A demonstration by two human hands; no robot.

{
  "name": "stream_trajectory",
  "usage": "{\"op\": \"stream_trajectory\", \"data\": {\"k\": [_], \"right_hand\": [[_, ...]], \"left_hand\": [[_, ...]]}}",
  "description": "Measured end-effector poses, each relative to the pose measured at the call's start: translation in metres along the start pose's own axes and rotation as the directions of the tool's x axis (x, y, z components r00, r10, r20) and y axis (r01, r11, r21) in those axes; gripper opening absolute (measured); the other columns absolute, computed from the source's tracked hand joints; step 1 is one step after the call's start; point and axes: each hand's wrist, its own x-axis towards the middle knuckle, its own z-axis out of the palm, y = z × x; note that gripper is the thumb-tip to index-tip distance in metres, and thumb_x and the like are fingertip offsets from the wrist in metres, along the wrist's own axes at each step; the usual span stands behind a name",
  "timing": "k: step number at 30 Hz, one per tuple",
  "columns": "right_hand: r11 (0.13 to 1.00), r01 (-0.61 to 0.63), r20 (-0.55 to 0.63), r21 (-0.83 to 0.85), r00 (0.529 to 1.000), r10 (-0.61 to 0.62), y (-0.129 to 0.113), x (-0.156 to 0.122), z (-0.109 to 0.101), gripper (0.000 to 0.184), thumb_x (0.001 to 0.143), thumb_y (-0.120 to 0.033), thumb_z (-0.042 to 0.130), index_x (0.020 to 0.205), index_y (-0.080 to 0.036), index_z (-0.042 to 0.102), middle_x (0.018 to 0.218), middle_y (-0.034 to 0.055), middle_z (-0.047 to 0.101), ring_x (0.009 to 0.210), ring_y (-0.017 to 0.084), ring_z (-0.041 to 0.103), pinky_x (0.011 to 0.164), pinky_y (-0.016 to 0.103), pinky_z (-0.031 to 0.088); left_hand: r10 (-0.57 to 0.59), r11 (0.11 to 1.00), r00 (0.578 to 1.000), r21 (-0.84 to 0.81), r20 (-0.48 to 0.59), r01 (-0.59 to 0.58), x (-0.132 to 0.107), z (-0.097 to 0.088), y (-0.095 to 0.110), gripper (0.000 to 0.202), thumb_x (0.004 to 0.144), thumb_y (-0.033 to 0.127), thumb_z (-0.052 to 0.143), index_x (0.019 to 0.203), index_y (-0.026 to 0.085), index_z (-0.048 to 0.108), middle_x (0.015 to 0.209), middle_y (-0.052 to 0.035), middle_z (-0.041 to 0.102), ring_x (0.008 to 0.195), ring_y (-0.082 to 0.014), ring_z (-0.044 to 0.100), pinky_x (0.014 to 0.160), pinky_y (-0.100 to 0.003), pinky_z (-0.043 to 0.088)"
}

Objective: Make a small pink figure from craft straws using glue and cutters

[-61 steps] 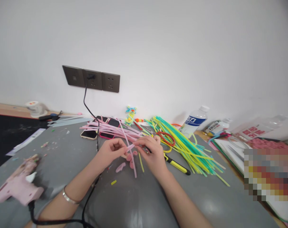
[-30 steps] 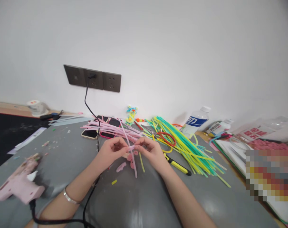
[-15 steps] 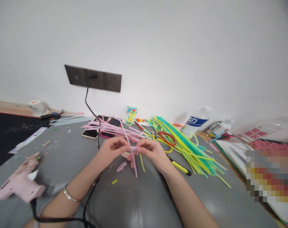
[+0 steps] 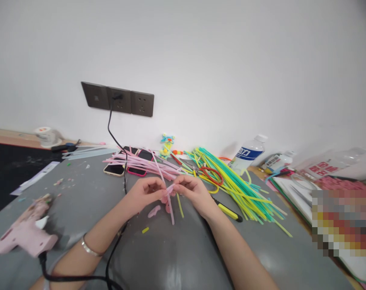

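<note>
Left hand and right hand both pinch a short, thin, pale-pink strip between them; long, thin yellow-and-green sticks (a whole heap, lol) lie past the right hand.

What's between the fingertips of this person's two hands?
In the head view, a short pink piece spans between the left hand and the right hand; a long pink strip crosses there, with pink curls alongside.
</note>
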Motion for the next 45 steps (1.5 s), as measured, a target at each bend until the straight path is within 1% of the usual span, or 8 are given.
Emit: {"op": "stream_trajectory", "data": {"k": [10, 15, 23, 28, 30, 35, 41, 45], "right_hand": [[0.979, 0.101, -0.019, -0.174, 0.994, -0.106, -0.005, -0.001, 0.002, 0.026, 0.084, -0.042, 0.066, 0.077, -0.018, 0.059, 0.070, 0.0000, 0.058, 0.065, 0.014, 0.054, 0.063, 0.026, 0.044], [0.945, 0.129, -0.038, -0.300, 0.988, -0.147, -0.009, -0.003, 0.004, 0.018, 0.086, -0.033, 0.063, 0.075, -0.018, 0.059, 0.069, 0.0001, 0.058, 0.066, 0.014, 0.053, 0.064, 0.027, 0.042], [0.932, 0.141, -0.055, -0.333, 0.984, -0.169, -0.008, -0.002, 0.004, 0.020, 0.086, -0.035, 0.064, 0.075, -0.019, 0.061, 0.066, 0.0007, 0.061, 0.063, 0.015, 0.055, 0.064, 0.028, 0.042], [0.903, 0.236, -0.076, -0.360, 0.957, -0.281, -0.007, -0.001, 0.000, 0.015, 0.085, -0.034, 0.067, 0.085, -0.020, 0.068, 0.073, 0.0030, 0.067, 0.068, 0.017, 0.058, 0.066, 0.031, 0.045], [0.883, 0.276, -0.044, -0.379, 0.948, -0.315, -0.007, 0.000, -0.001, 0.015, 0.085, -0.035, 0.068, 0.090, -0.021, 0.070, 0.080, 0.0048, 0.070, 0.071, 0.018, 0.060, 0.069, 0.032, 0.047], [0.846, 0.373, 0.076, -0.382, 0.925, -0.373, -0.009, 0.000, -0.003, 0.014, 0.086, -0.036, 0.068, 0.087, -0.023, 0.073, 0.083, 0.0057, 0.071, 0.080, 0.021, 0.064, 0.077, 0.036, 0.049], [0.826, 0.375, 0.093, -0.421, 0.924, -0.371, -0.008, -0.002, -0.006, 0.009, 0.087, -0.031, 0.068, 0.087, -0.023, 0.073, 0.082, 0.0051, 0.072, 0.080, 0.020, 0.065, 0.077, 0.036, 0.047], [0.771, 0.367, 0.080, -0.521, 0.920, -0.385, -0.009, -0.003, -0.004, 0.012, 0.091, -0.030, 0.063, 0.087, -0.024, 0.073, 0.084, 0.0057, 0.073, 0.080, 0.021, 0.065, 0.080, 0.038, 0.043]], "left_hand": [[-0.023, 1.000, 1.000, -0.002, 0.000, 0.023, -0.001, 0.004, 0.007, 0.027, 0.079, 0.041, 0.070, 0.074, 0.015, 0.064, 0.065, -0.0034, 0.068, 0.063, -0.0178, 0.067, 0.060, -0.027, 0.052], [-0.019, 0.999, 1.000, 0.037, -0.017, 0.020, -0.001, 0.002, 0.005, 0.028, 0.080, 0.042, 0.069, 0.073, 0.015, 0.066, 0.066, -0.0043, 0.069, 0.062, -0.0171, 0.066, 0.059, -0.026, 0.051], [-0.011, 0.999, 0.999, 0.041, -0.036, 0.013, 0.000, -0.001, 0.004, 0.025, 0.079, 0.038, 0.070, 0.072, 0.014, 0.067, 0.065, -0.0037, 0.070, 0.061, -0.0160, 0.064, 0.058, -0.025, 0.050], [-0.019, 1.000, 0.998, 0.016, -0.055, 0.020, 0.001, -0.001, 0.004, 0.024, 0.077, 0.037, 0.071, 0.069, 0.016, 0.065, 0.062, -0.0023, 0.068, 0.057, -0.0142, 0.062, 0.056, -0.025, 0.048], [-0.022, 1.000, 0.999, 0.020, -0.048, 0.023, 0.001, 0.000, 0.005, 0.024, 0.076, 0.038, 0.071, 0.068, 0.016, 0.064, 0.062, -0.0024, 0.068, 0.056, -0.0144, 0.062, 0.056, -0.025, 0.047], [-0.037, 0.998, 0.998, 0.042, -0.047, 0.039, 0.000, 0.001, 0.007, 0.025, 0.074, 0.038, 0.072, 0.065, 0.016, 0.064, 0.061, -0.0018, 0.067, 0.055, -0.0136, 0.060, 0.054, -0.024, 0.045], [-0.047, 0.999, 0.999, 0.006, -0.022, 0.047, 0.000, 0.003, 0.010, 0.027, 0.073, 0.040, 0.073, 0.065, 0.016, 0.062, 0.060, -0.0011, 0.066, 0.054, -0.0135, 0.060, 0.054, -0.024, 0.045], [-0.050, 0.999, 0.999, -0.017, -0.012, 0.049, -0.001, 0.005, 0.014, 0.031, 0.073, 0.044, 0.073, 0.064, 0.018, 0.059, 0.060, -0.0014, 0.066, 0.055, -0.0150, 0.062, 0.054, -0.026, 0.047]]}}
